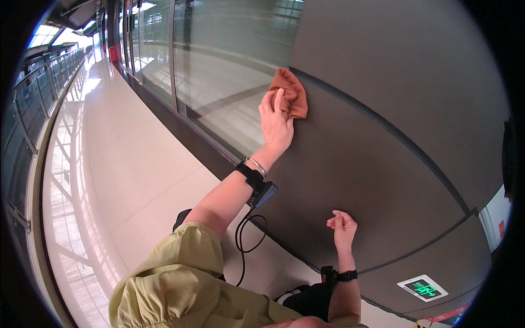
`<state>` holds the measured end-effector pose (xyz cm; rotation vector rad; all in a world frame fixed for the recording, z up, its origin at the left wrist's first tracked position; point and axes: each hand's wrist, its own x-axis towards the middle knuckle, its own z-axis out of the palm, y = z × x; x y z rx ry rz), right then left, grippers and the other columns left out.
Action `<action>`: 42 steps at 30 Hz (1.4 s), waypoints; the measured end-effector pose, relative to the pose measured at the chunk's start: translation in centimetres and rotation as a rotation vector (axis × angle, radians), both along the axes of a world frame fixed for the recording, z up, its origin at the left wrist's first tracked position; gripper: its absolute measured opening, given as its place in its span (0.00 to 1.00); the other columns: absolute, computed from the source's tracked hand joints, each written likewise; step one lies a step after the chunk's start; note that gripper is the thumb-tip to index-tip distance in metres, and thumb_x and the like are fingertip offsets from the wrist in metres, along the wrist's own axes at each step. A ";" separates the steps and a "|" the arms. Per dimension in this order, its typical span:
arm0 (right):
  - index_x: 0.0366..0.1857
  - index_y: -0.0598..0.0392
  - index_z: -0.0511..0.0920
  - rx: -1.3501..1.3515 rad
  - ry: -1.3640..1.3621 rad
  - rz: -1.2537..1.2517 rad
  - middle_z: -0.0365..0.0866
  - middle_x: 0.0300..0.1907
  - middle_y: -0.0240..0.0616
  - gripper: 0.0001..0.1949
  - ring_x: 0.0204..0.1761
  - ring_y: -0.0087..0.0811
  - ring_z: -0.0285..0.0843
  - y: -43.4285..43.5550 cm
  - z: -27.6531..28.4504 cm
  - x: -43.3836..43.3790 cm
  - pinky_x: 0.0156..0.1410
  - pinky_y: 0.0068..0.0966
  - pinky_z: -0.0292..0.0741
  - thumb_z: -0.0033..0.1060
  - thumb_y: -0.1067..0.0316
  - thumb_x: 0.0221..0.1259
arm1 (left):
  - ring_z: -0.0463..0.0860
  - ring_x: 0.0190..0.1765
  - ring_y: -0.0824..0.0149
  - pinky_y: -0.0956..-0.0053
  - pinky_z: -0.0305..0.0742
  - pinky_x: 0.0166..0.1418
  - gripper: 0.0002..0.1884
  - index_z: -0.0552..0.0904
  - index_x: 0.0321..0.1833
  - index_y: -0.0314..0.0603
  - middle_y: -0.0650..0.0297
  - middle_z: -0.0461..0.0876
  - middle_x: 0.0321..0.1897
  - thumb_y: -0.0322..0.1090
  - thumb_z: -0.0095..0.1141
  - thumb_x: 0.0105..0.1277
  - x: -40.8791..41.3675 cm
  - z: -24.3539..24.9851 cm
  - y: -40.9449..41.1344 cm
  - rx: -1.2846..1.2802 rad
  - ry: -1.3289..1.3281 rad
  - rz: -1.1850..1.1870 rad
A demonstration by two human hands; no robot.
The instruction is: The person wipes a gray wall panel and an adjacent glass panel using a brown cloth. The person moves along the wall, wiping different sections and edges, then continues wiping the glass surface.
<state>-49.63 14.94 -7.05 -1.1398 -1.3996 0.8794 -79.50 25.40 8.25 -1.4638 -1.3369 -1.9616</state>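
Observation:
My left hand (275, 123) presses a folded reddish-brown cloth (296, 96) against the wall, where the edge of a glass pane (229, 61) meets the dark brown wall panel (348, 156). The cloth lies just below the left end of a dark groove (381, 123) between two panels. Lower and to the right, my right hand (343, 228) holds nothing that I can see. Its fingers are loosely curled in front of the brown panel; whether they touch it, I cannot tell.
A black cable (242, 250) hangs in a loop from a device (262, 192) strapped to my left wrist. A lit green exit sign (422, 288) is set low in the wall. Glossy pale floor tiles (135, 172) run along a glass railing (45, 90). Further down stands a red box (115, 53).

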 end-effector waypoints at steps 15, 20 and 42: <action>0.45 0.62 0.84 0.036 -0.064 -0.058 0.84 0.26 0.34 0.09 0.30 0.21 0.82 0.1 -2.5 0.5 0.39 0.20 0.80 0.54 0.70 0.76 | 0.61 0.70 0.30 0.40 0.62 0.73 0.32 0.75 0.68 0.43 0.43 0.62 0.70 0.24 0.59 0.56 4.8 -12.5 -2.7 -0.135 0.177 0.066; 0.44 0.62 0.84 0.115 -0.100 -0.123 0.84 0.26 0.34 0.10 0.30 0.21 0.82 0.2 -2.1 0.1 0.39 0.20 0.78 0.54 0.68 0.76 | 0.57 0.74 0.32 0.45 0.58 0.77 0.39 0.71 0.72 0.43 0.44 0.57 0.74 0.16 0.56 0.51 3.8 -3.4 -1.3 -0.047 0.111 0.052; 0.44 0.62 0.84 0.038 -0.097 -0.156 0.84 0.27 0.31 0.10 0.31 0.19 0.80 0.6 -2.6 -0.7 0.41 0.19 0.77 0.55 0.67 0.77 | 0.50 0.78 0.24 0.39 0.53 0.78 0.34 0.72 0.67 0.35 0.39 0.53 0.78 0.19 0.58 0.52 10.0 -17.9 -3.5 -0.191 -0.062 -0.080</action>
